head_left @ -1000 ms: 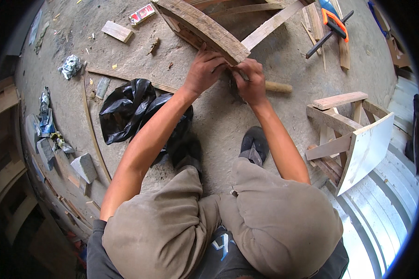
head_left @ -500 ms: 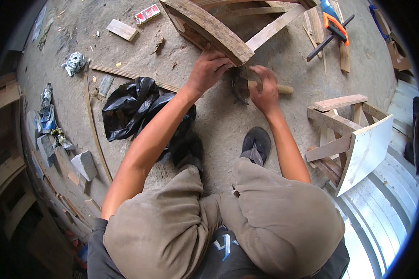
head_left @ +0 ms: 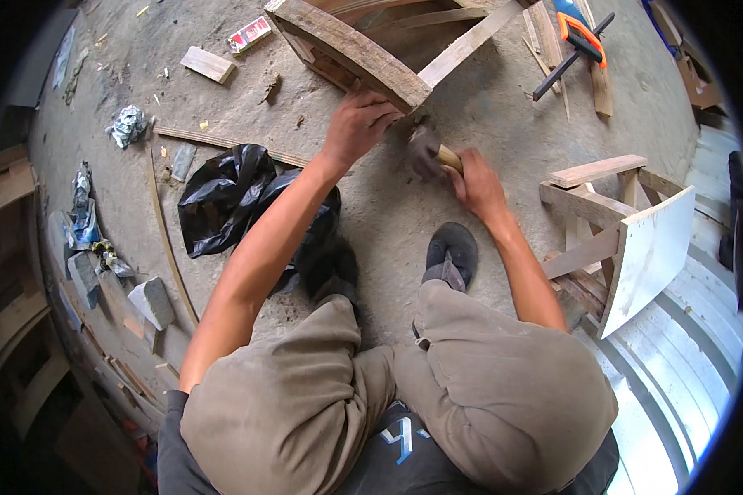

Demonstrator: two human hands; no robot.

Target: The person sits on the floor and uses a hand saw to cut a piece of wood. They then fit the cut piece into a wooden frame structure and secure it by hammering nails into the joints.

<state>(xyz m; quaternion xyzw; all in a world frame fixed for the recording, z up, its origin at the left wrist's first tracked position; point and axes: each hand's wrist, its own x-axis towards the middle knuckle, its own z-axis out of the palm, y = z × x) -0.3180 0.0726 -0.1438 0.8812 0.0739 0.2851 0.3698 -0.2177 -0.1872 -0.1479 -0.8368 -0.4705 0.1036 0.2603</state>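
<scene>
A wooden frame (head_left: 355, 49) of rough boards stands tilted at the top middle. My left hand (head_left: 359, 128) is closed against the lower edge of its near board, fingers on the wood; whether a small piece is also pinched there is hidden. Just right of it, my right hand (head_left: 480, 188) is wrapped round the wooden handle of a hammer (head_left: 449, 157). The dark hammer head is blurred and sits close below the frame's near corner.
A black plastic bag (head_left: 223, 198) lies beside my left forearm. To the right stands a small wooden stool (head_left: 648, 260) on its side, by corrugated metal sheeting (head_left: 677, 396). An orange-and-black handsaw (head_left: 582, 37), wood strips (head_left: 163, 223), a block (head_left: 207, 64) and a red-white box (head_left: 249, 35) lie around.
My right hand, loosely over the hammer before, now grips its handle, and the hammer has swung round and come up toward the frame. My left hand stays at the frame.
</scene>
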